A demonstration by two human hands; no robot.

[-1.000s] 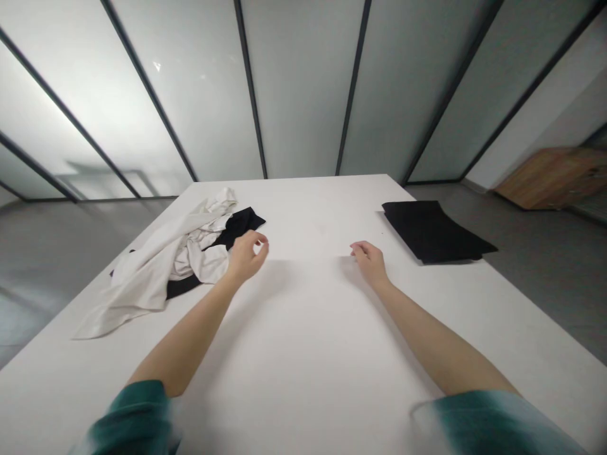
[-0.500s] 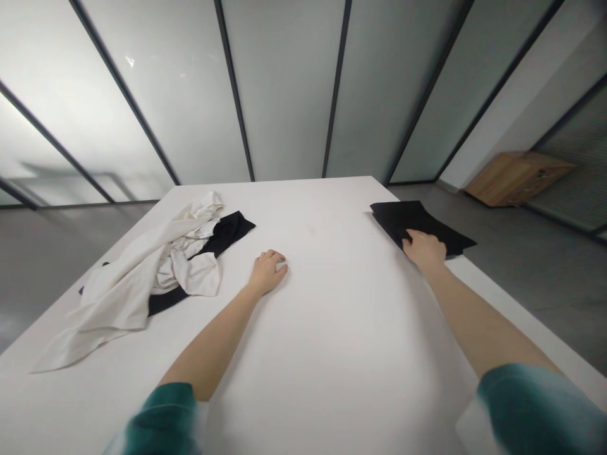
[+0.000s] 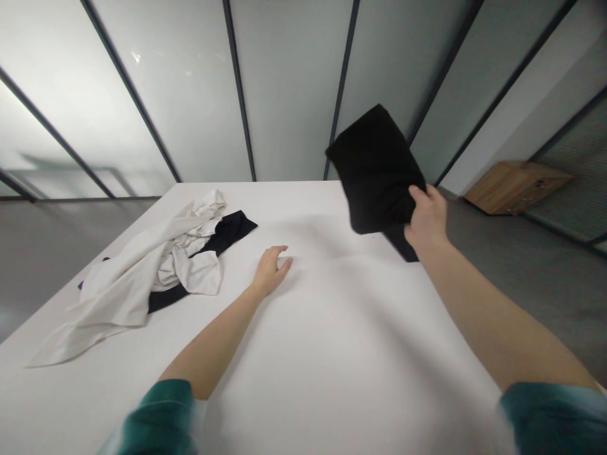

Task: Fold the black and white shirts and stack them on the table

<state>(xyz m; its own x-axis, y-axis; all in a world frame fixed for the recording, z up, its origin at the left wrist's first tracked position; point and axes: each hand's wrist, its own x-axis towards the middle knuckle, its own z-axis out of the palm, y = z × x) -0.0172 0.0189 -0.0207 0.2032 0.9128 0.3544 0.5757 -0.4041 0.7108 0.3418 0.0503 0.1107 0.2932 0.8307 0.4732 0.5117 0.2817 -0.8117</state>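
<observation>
Earlier laid flat, the matte, squarish black cloth (image 3: 374, 170) is now held up toward two o'clock, gripped by the right hand (image 3: 429, 216); toward seven, the left hand (image 3: 270, 272) is kept loosely open.

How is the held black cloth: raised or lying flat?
Raised: the right hand grips the black cloth, which hides part of the table's far edge.
</observation>
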